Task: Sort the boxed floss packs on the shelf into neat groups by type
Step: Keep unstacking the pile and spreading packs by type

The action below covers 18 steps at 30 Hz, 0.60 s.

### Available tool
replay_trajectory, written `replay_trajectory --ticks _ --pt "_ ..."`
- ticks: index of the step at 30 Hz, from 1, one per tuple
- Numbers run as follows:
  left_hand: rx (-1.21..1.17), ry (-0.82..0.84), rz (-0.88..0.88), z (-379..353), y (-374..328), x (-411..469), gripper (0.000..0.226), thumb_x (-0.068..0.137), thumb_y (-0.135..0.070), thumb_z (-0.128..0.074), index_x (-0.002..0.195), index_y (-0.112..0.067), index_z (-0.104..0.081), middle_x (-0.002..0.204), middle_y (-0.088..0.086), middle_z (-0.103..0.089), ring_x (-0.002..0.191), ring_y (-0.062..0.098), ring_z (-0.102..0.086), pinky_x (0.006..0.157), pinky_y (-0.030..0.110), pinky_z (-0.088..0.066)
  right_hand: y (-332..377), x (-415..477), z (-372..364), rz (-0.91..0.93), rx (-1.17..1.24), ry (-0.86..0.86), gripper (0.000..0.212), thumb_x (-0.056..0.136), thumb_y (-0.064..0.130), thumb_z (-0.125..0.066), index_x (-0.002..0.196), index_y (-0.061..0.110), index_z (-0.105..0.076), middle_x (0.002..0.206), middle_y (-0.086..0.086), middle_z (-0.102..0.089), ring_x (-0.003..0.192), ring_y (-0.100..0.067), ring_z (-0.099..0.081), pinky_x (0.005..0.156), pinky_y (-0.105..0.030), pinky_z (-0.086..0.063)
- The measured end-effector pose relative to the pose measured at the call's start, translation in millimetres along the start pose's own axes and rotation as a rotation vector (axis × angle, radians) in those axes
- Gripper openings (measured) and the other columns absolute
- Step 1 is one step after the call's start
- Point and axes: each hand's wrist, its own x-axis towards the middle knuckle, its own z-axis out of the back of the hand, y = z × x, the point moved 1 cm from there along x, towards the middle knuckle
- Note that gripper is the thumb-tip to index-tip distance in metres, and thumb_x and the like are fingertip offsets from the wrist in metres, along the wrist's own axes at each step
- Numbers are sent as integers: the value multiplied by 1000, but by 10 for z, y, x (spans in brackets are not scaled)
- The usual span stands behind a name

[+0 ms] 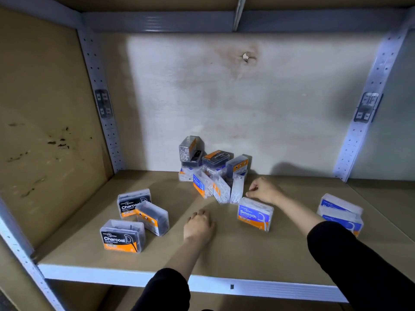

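Your left hand (199, 224) rests palm down on the shelf (224, 252), its grip empty, between the charcoal packs and the Smooth pack (254, 213). Your right hand (263, 190) hangs just behind that pack with its fingers curled; you hold nothing that shows, though whether they touch its top edge cannot be told. Three charcoal packs (125, 236) sit close together at the left. Two blue packs (340, 213) are stacked at the right. An unsorted heap (213, 169) of mixed packs lies against the back wall (224, 97).
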Motion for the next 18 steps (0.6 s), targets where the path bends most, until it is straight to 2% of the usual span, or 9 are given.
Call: replay_trajectory --ticks 3,4,6,8,11,12,15,16,18 --pt "22 -34 3 261 -21 127 36 97 -26 -39 128 -10 -51 137 8 -47 122 29 -51 98 35 -43 114 114 9 70 -1 -40 19 81 8 -64 93 -5 -69 102 -17 -71 90 -26 -63 76 -31 -49" --pt "28 -49 -9 354 -22 188 36 96 -22 -40 129 -11 -51 137 7 -47 122 30 -51 97 36 -43 155 161 8 80 -4 -44 18 80 8 -64 94 -3 -69 104 -16 -71 96 -28 -64 84 -34 -51" --pt "51 -76 -47 539 -18 313 38 94 -16 -43 132 -13 -49 139 7 -46 123 31 -51 97 37 -43 236 258 -3 96 8 -42 17 81 10 -64 96 2 -70 107 -12 -70 101 -27 -63 89 -32 -51" --pt "91 -92 -107 710 -14 446 42 92 -11 -43 134 -15 -46 141 5 -45 126 28 -49 98 35 -42 329 342 -23 107 50 -15 20 83 9 -63 100 2 -69 111 -11 -69 104 -25 -62 87 -27 -46" --pt "158 -55 -203 888 -26 675 50 91 -3 -42 139 -16 -41 146 1 -41 132 22 -42 101 31 -38 454 460 -92 110 98 30 21 84 6 -61 101 -5 -67 109 -18 -68 103 -28 -62 88 -32 -48" --pt "194 -37 -239 921 -30 754 52 91 -1 -41 141 -16 -40 146 1 -40 133 21 -41 101 30 -37 484 508 -119 99 101 45 20 83 5 -60 98 -7 -67 106 -20 -69 97 -29 -63 82 -33 -50" --pt "319 2 -337 941 -21 973 54 91 -1 -43 142 -18 -39 146 2 -41 133 20 -41 101 30 -38 532 666 -225 51 56 77 15 83 8 -58 73 -2 -64 81 -18 -66 78 -21 -54 56 -24 -36" --pt "357 19 -354 932 -12 1037 56 91 0 -44 143 -18 -37 146 2 -40 134 19 -41 101 30 -38 536 713 -258 28 56 82 23 83 10 -59 61 5 -54 72 -13 -59 77 -19 -50 51 -21 -30" --pt "425 47 -384 904 12 1145 58 90 1 -44 145 -18 -33 147 3 -38 135 19 -39 102 32 -39 549 807 -306 -5 63 110 36 83 14 -63 56 15 -39 68 -5 -49 74 -19 -49 48 -19 -26"
